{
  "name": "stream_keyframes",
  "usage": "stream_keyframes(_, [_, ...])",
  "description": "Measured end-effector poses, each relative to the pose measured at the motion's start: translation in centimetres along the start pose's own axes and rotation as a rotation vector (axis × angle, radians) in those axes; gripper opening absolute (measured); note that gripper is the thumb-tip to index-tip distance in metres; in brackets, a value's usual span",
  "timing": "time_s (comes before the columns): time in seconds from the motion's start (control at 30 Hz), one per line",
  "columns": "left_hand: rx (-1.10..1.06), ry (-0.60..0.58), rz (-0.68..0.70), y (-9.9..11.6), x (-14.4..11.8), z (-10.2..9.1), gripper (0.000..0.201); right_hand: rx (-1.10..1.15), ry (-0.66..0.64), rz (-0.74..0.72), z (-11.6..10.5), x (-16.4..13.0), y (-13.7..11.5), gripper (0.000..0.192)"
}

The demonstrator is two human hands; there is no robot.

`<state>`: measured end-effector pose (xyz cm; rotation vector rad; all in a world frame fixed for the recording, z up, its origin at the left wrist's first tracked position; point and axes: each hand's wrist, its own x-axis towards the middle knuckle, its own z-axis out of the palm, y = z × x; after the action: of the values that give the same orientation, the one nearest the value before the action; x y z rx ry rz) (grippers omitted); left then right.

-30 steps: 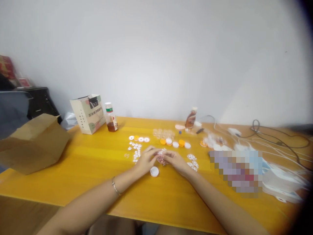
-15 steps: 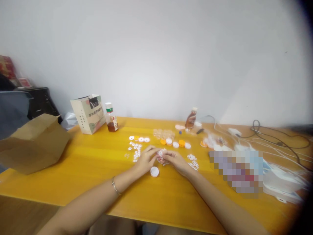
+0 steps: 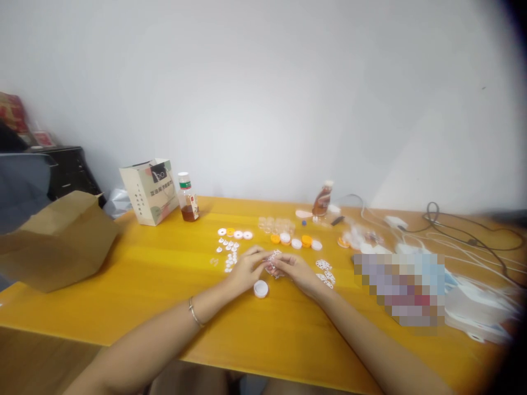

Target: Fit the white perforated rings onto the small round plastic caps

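Your left hand (image 3: 246,270) and right hand (image 3: 297,271) meet, pinching a small patterned piece (image 3: 272,262); next, I judge, seat it in the white cap (image 3: 261,288) just below.

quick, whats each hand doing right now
Left hand: fingers pinched on the small white patterned piece.
Right hand: fingers pinched on the same piece from the other side.

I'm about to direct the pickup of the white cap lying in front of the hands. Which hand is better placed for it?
Probably the left hand. The white cap lies just below its fingers, while the right hand sits further to the side. Both hands touch a small white patterned piece.
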<state>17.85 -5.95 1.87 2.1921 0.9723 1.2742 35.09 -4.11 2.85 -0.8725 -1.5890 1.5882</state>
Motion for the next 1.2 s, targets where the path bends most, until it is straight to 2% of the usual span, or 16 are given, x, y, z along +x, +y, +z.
stream_keyframes(0.5, [-0.121, 0.081, -0.151, -0.4, 0.5, 0.3, 0.018, -0.013, 0.043, -0.006, 0.5, -0.3, -0.2, 0.025])
stream_keyframes(0.7, [-0.135, 0.059, -0.193, -0.8, 0.5, 0.4, 0.016, -0.043, 0.047, -0.033, 0.7, -0.3, -0.3, 0.026])
stream_keyframes(0.87, [-0.127, 0.017, -0.186, -0.8, 0.6, 0.3, 0.016, -0.06, 0.068, -0.039, 1.1, -0.5, -0.6, 0.028])
stream_keyframes(1.0, [-0.171, 0.046, -0.163, -0.9, 0.6, 0.2, 0.021, -0.025, 0.115, -0.03, 1.2, -0.6, -0.7, 0.027])
stream_keyframes(1.2, [-0.218, 0.045, -0.171, -0.9, 0.7, -0.2, 0.016, 0.06, 0.047, 0.006, 0.7, -0.4, -0.4, 0.024])
